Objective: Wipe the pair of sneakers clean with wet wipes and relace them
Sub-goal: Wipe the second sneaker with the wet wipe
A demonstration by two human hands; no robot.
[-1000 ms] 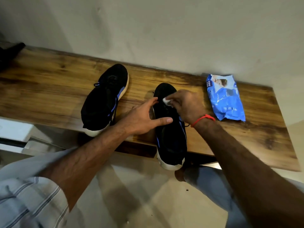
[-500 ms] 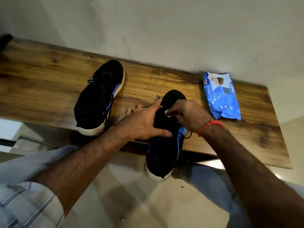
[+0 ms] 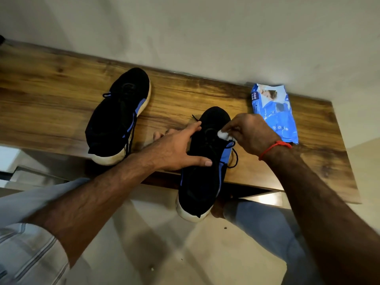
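Pinching a balled white wet wipe, right hand fingers closed on it, pressed to the laces of the near-right sneaker. Left hand: fingers spread wide, steadying that sneaker's side, thumb across its top. Sneaker heel overhangs the bench near edge. Second sneaker: left, untouched. Blue wipes pack: far right.

The single head-worn wide-angle view looks forward and steeply down from above the person's forearms, close enough that both arms fill the lower frame. It faces a wooden bench set against a pale wall, which lies beyond the left hand and right hand; the floor shows beneath them.
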